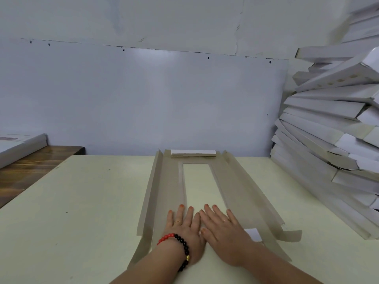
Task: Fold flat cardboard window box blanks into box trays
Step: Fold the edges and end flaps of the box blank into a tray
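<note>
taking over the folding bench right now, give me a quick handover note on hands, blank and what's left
Left hand and right hand: both open, flat, side by side, pressing the near end of the blank.
Blank lies lengthwise on the table, window facing up; far end flap folded over, long side flaps slightly raised.
Finished trays stack at right.
Left: fold near end, raise sides, add to stack.
</note>
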Demonstrator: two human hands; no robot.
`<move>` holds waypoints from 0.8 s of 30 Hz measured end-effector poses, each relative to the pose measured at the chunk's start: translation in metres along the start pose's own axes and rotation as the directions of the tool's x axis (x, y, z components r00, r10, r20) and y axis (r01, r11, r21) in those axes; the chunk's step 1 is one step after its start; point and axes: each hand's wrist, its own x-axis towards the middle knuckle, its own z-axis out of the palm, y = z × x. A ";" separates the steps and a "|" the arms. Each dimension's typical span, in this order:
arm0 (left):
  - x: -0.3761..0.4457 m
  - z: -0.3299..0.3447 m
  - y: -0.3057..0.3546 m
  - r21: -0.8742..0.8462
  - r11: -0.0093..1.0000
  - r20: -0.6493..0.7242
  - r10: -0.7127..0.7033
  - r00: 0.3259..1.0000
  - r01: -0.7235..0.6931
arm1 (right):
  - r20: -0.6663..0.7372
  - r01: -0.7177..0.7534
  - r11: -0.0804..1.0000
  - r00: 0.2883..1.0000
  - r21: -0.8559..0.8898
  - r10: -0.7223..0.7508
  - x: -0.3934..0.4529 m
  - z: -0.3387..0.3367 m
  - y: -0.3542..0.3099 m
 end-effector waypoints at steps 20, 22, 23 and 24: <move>-0.014 -0.008 -0.031 0.212 0.962 0.091 -0.196 0.976 0.174 | 0.067 -0.281 0.959 0.957 -0.043 0.283 -0.021 0.003 0.063; -0.015 -0.008 -0.032 0.187 0.968 0.075 -0.184 0.980 0.167 | 0.033 -0.263 0.962 0.964 -0.074 0.265 -0.023 0.001 0.059; -0.016 -0.008 -0.033 0.162 0.973 0.063 -0.174 0.983 0.162 | 0.017 -0.233 0.968 0.972 -0.090 0.235 -0.025 -0.002 0.057; -0.018 -0.008 -0.035 0.133 0.980 0.054 -0.156 0.986 0.148 | 0.009 -0.202 0.974 0.979 -0.102 0.204 -0.028 -0.006 0.055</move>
